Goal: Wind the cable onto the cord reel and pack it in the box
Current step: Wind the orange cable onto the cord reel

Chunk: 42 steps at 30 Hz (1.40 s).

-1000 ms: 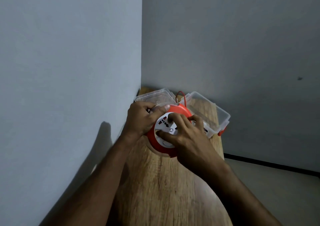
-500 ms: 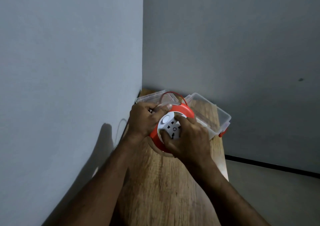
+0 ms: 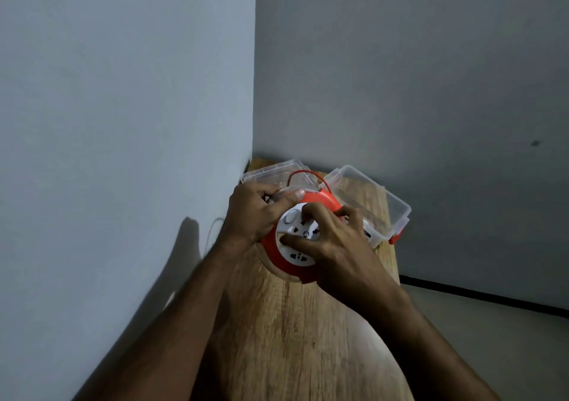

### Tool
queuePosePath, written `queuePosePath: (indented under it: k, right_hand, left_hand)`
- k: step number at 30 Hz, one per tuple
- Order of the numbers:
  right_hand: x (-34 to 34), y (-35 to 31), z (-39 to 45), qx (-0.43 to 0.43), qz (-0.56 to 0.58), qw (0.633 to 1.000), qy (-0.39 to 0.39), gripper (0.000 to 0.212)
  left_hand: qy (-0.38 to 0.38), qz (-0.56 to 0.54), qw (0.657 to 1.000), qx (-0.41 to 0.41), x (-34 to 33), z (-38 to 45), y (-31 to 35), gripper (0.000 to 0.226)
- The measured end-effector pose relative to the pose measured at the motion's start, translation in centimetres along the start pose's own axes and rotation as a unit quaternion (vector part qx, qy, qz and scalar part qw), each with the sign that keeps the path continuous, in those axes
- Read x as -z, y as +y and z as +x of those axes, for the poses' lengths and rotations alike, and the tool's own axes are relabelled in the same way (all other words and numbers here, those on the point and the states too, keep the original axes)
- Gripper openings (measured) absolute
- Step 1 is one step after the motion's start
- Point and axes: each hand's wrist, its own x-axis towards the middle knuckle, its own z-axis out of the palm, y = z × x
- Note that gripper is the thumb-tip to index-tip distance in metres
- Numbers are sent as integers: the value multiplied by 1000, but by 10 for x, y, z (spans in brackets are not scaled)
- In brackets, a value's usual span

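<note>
1. Winding looked part-done, by my reading: the cord reel sat tilted on the wooden table between both hands, and a loop of red cable stood free above its top edge, not yet drawn in. How much cable already lay on the drum could not be told; the rim hid it.

2. Packing not begun. The clear box stood open just behind and right of the reel, its lid lying loose behind the left hand, near the wall corner. The box appeared to hold nothing of the reel.

3. Left to do, as I judged it: take in the free loop, lift the reel into the box, fit the lid.

4. Left hand: closed over the reel's upper-left rim, fingers curled along the orange edge, thumb across the top. Gripping the reel, steadying it.

5. Right hand: laid on the white socket face, fingers spread and bent, fingertips pressed into the face near the centre; thumb low along the face. Posed to turn the hub, by the look of it. Bearing on the reel rather than wrapped round it.

6. Both forearms reached in from the near edge, converging on the reel.
</note>
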Motion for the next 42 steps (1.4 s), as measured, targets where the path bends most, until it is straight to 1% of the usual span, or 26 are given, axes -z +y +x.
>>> queuePosePath:
  k: [3,5,8,11,15,18,20,23,26,28,30,33,34,36,37,38,40,42]
  right_hand:
    - [-3,0,2,-12,11,999,40,74]
    - [-4,0,6,-40,34,996,69,77]
    - [-4,-8,9,-84,65,989,105,78]
    - [-6,-16,9,-100,61,986,119,78]
    - [-11,-16,7,-95,66,985,127,79]
    - [-16,-11,6,-102,86,984,115,77]
    - [-17,-7,6,-139,126,976,108,73]
    - [-13,-8,9,-220,185,950,123,68]
    - [-11,-17,14,-280,226,921,150,69]
    - [-8,-21,15,-289,219,921,140,69]
    - [-1,-25,10,-265,162,940,140,62]
    - [11,-22,0,-153,67,964,209,40]
    - [13,-17,-2,-112,56,972,198,42]
    - [11,-6,-2,-43,26,992,115,62]
    - [9,-2,-2,-15,5,998,69,72]
    - [8,1,-2,4,-15,999,39,79]
    - [8,4,-2,17,-38,999,24,86]
    - [8,4,-1,18,-31,999,35,86]
  left_hand:
    - [10,-3,1000,-5,-3,-3,0,26]
    - [17,-9,1000,-7,-3,-2,1,28]
    - [11,12,999,-32,-2,1,3,34]
    - [4,22,999,-38,1,1,4,34]
    - [-4,25,999,-31,1,-1,0,33]
    - [7,16,1000,-12,0,-4,-2,42]
    - [31,-2,999,13,-3,-5,0,40]
    - [61,-13,997,46,-8,-6,8,34]
    - [70,-5,997,36,-12,-5,15,33]
    - [66,-5,997,38,-12,-4,15,34]
    - [58,1,998,39,-9,-2,11,38]
    - [40,5,999,24,-4,1,4,40]
    - [38,5,999,21,-3,2,4,39]
    - [39,7,999,7,-2,2,4,36]
    - [40,5,999,-1,-2,2,5,35]
    - [39,2,999,-5,-1,2,4,34]
    - [31,-8,999,-6,0,3,6,31]
    - [19,-12,1000,-14,1,2,9,28]
